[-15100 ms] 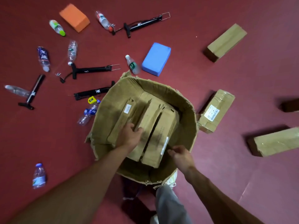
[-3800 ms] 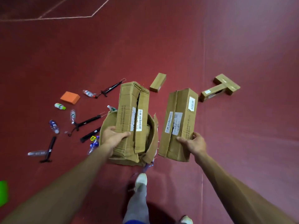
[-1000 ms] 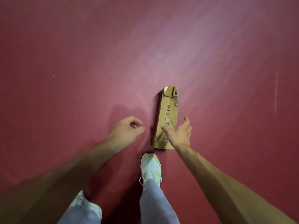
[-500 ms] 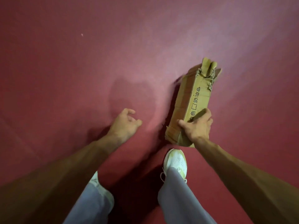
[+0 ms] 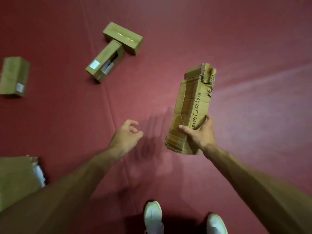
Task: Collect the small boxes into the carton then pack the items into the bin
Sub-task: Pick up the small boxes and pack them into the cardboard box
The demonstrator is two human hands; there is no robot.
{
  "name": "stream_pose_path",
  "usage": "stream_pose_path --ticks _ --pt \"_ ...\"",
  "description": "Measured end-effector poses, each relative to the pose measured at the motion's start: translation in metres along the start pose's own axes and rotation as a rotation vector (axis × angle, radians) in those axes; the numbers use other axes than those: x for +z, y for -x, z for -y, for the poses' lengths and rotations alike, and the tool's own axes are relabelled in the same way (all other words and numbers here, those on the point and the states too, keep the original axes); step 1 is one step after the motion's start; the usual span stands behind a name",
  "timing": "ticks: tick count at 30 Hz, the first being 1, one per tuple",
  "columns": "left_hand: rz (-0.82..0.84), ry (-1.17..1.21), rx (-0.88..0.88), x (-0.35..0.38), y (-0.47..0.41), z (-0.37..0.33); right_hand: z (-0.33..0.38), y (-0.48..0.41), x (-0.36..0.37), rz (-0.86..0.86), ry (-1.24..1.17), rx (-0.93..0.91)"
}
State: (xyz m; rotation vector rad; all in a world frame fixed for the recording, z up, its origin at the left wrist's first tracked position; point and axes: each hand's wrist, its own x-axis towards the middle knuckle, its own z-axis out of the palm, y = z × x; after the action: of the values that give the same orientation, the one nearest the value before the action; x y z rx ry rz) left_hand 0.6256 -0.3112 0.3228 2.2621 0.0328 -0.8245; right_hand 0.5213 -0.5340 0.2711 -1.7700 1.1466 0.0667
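Torn small box [image 5: 190,107] held clear of the red floor [image 5: 253,48], near-upright, with the grip of the right hand [image 5: 200,134] clamped on its lower end only. The left hand [image 5: 126,134] is empty, loosely curled, just beside. Risk: the creased cardboard may buckle or swing out of this one-ended hold, and the ragged open top could shed any contents. A touching pair of boxes [image 5: 123,37] and a lone box [image 5: 14,76] lie uncollected, well apart.

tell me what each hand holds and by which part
The right hand grips the torn cardboard box near its lower end, thumb across the front. The left hand holds nothing.
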Motion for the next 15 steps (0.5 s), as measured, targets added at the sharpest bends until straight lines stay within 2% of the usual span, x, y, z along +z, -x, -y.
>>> stream_pose_path --ticks 6,10,15 --pt "-0.167 0.077 -0.099 -0.13 -0.037 -0.055 0.136 -0.025 0.043 0.125 -0.146 -0.05" --pt "-0.25 0.087 -0.117 -0.171 -0.073 -0.09 0.196 -0.061 0.066 0.322 -0.258 0.045" --pt "-0.238 0.046 -0.195 -0.193 -0.131 -0.122 0.25 -0.121 0.079 0.411 -0.23 0.075"
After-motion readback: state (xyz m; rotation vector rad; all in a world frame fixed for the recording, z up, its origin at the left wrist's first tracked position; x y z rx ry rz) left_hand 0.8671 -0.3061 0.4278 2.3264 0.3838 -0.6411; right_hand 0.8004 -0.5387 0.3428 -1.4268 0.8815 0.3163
